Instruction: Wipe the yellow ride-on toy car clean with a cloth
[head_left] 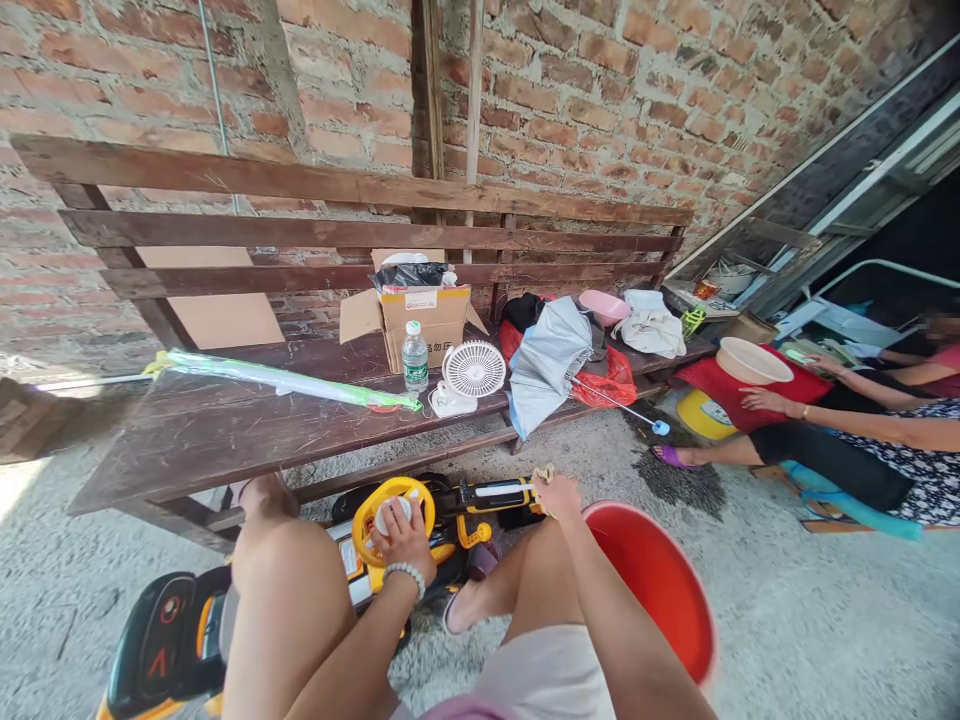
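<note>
My left hand (406, 547), with a beaded bracelet at its wrist, rests at the yellow steering wheel (365, 513) of a ride-on toy excavator (166, 625). Its fingers curl over a small white round thing (393, 515) in the middle of the wheel; whether that thing is loose cannot be made out. My right hand (559, 496) grips a beige rag (544, 474) against the end of the toy's yellow and black digger arm (495, 492). Right beside my right leg stands a red tub (656, 585).
A wooden bench (225, 440) bears a wrapped long item (292, 381), a water bottle (415, 358), a white fan (474, 370), an open carton (401, 320) and a silver umbrella (551, 345). At right, other people sit by a beige basin (754, 362) and a yellow bucket (705, 415).
</note>
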